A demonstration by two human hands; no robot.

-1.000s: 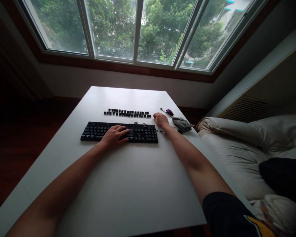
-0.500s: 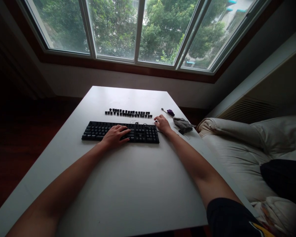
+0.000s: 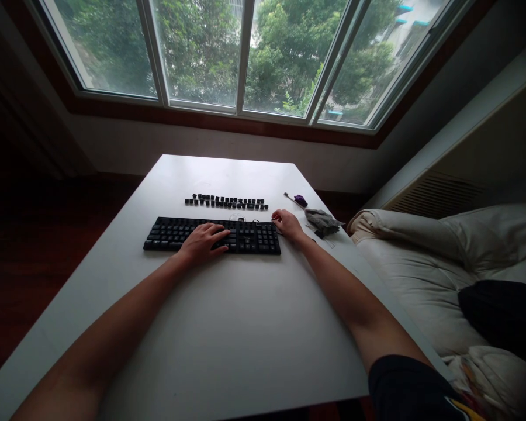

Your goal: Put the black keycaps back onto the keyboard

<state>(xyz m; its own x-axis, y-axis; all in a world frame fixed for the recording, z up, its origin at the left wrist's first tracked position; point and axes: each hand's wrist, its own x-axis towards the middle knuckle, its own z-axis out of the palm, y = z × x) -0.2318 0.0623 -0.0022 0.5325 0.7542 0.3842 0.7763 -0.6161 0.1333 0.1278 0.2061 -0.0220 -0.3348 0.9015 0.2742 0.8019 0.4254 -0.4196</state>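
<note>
A black keyboard [image 3: 256,238] lies on the white table [image 3: 228,327]. My left hand [image 3: 204,241] rests flat across its middle with fingers stretched out, covering some keys. At the keyboard's far right corner is my right hand [image 3: 287,223], its fingers bent and drawn together. Whatever its fingertips may hold is too small to make out. Beyond the keyboard, loose black keycaps [image 3: 225,202] stand in two rows. A thin cable and a clear ring-like item, hard to make out, lie behind the keyboard's far edge.
Right of my right hand lie a grey cloth [image 3: 322,221], a purple item [image 3: 300,200] and a thin-handled brush [image 3: 291,197]. A cream sofa [image 3: 412,269] stands along the table's right side. A window [image 3: 241,58] is beyond the table.
My right hand's fingers have drawn closer together near the keyboard's corner. My left hand stays on the keyboard. The whole view has shifted slightly.
</note>
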